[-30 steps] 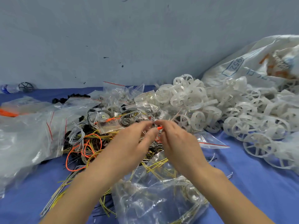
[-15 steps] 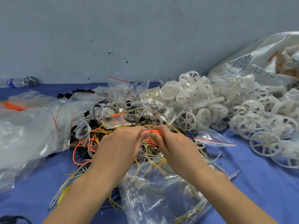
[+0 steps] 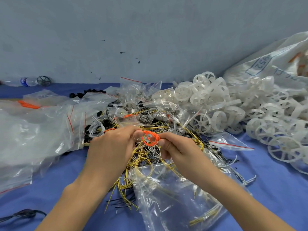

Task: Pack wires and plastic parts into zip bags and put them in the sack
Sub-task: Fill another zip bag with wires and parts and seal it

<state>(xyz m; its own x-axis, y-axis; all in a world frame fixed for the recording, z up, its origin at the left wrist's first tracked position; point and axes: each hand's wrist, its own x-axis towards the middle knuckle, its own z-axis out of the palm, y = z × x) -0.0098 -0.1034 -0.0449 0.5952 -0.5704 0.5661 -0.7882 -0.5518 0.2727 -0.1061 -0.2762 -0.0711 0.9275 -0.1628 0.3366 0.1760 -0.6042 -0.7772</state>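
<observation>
Left hand [image 3: 113, 147] and right hand [image 3: 176, 147] are pinching a coiled orange wire [image 3: 150, 139] between fingertips, above the wire pile [image 3: 146, 157] mid-surface.

Your orange wire coil [image 3: 150, 139] is held above the tangled wire pile [image 3: 146, 155]; white plastic wheels [image 3: 216, 100] heaped right, against the sack [image 3: 275, 64]; zip bag [image 3: 175, 197] nearest you.

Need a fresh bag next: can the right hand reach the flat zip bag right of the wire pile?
Probably, once freed: the right hand pinches the orange wire coil; the zip bag lies uncovered just beside it.
</observation>
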